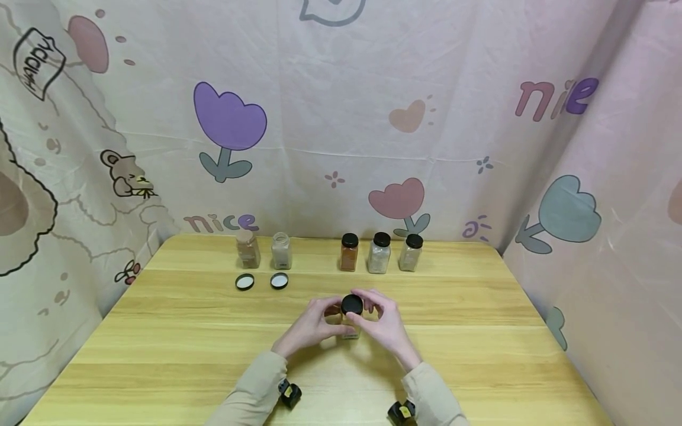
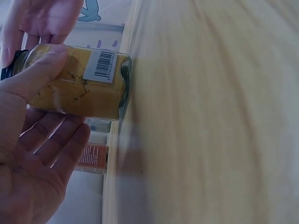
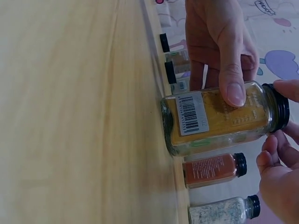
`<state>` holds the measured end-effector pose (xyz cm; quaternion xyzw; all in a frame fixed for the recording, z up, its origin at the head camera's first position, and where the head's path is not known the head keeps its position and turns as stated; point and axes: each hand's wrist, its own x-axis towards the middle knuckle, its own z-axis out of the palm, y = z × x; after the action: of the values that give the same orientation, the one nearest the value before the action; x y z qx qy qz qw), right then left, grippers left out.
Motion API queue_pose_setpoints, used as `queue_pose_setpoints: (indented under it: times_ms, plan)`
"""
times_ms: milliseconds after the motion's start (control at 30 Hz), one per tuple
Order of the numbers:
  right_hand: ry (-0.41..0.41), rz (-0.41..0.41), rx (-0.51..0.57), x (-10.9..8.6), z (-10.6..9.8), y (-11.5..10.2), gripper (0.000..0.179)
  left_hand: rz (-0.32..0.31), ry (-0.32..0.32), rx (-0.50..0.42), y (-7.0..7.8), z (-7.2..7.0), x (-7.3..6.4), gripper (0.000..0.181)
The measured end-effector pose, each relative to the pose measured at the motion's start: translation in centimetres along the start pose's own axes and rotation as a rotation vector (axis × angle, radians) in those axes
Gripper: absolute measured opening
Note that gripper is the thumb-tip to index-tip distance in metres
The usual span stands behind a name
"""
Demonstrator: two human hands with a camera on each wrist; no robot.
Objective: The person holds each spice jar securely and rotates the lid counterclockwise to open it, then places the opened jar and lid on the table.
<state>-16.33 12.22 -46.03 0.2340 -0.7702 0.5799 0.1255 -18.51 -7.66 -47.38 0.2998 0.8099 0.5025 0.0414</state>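
While the left hand point(image 1: 313, 325) is gripping the body of a glass jar of yellow powder point(image 3: 217, 116) between thumb and fingers, the right hand point(image 1: 388, 322) is pinching its black lid point(image 1: 351, 304). The jar is being held upright near the middle of the wooden table point(image 1: 479, 355); whether its base is touching the wood, one cannot tell. Farther back, three capped jars point(image 1: 379, 257) are standing in a row, and to their left two uncapped jars point(image 1: 282, 255) are standing behind two loose lids point(image 1: 244, 282).
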Motion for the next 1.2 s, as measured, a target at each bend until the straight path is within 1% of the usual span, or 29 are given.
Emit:
queue_pose_setpoints:
  times_ms: [133,300,433,567,733,900,967,1133,1200]
  plan:
    - [-0.01,0.017,-0.035,-0.02,-0.04,-0.15,0.045,-0.004,0.006,0.003,0.0,0.01,-0.05,0.048]
    - [0.061,0.05,-0.104,-0.02,0.17,-0.32,0.05,0.008,0.007,-0.007,0.13,0.03,-0.02,0.046]
    - [0.102,0.045,-0.13,0.06,0.29,-0.37,0.045,0.011,0.004,-0.01,0.16,0.03,0.01,0.044]
    - [0.098,0.034,-0.136,0.03,0.26,-0.49,0.038,0.002,-0.005,-0.016,0.27,0.01,0.0,0.046]
    - [0.065,0.026,-0.132,-0.08,0.27,-0.6,0.039,-0.023,-0.011,-0.025,0.29,0.0,-0.01,0.047]
    - [0.044,0.001,-0.124,-0.12,0.23,-0.53,0.042,-0.003,-0.009,-0.009,0.27,0.05,0.0,0.047]
    - [0.044,-0.003,-0.122,-0.13,0.23,-0.53,0.044,0.008,-0.01,-0.005,0.26,0.06,0.0,0.047]
    - [0.062,0.024,-0.107,-0.17,0.29,-0.57,0.048,-0.01,-0.015,-0.019,0.36,0.0,-0.03,0.045]
    - [0.08,0.022,-0.101,-0.16,0.34,-0.52,0.047,-0.005,-0.014,-0.02,0.37,-0.01,-0.04,0.044]
